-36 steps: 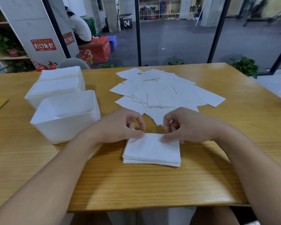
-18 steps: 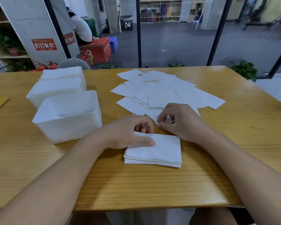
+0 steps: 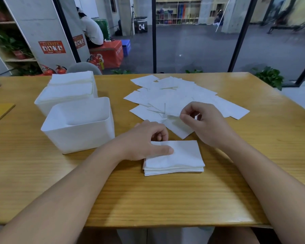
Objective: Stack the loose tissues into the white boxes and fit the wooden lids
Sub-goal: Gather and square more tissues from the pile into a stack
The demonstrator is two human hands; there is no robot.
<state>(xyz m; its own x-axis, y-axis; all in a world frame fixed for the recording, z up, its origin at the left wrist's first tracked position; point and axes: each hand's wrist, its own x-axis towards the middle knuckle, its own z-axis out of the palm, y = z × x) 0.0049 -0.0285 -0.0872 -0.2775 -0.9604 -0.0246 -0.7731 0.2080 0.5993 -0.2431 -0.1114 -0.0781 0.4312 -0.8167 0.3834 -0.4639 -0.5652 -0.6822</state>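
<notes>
A neat stack of white tissues [image 3: 183, 159] lies on the table in front of me. My left hand [image 3: 143, 141] holds it, thumb flat on top and fingers curled at its far left edge. Beyond it, several loose tissues [image 3: 180, 95] are spread in a pile. My right hand [image 3: 206, 125] is over the pile's near edge, thumb and forefinger pinching the edge of one loose tissue [image 3: 173, 118]. An empty white box [image 3: 81, 140] stands to the left. Behind it a second white box [image 3: 42, 104] is filled with tissues. Wooden lids [image 3: 0, 111] lie at the far left edge.
The wooden table [image 3: 165, 199] has bare surface near me and at the right. Beyond the far edge are a grey chair back [image 3: 84, 67] and glass partitions with black frames, and a person sits in the background.
My right hand left the stack and moved forward and right to the loose pile, where it now pinches a tissue. My left hand stayed on the stack's left side.
</notes>
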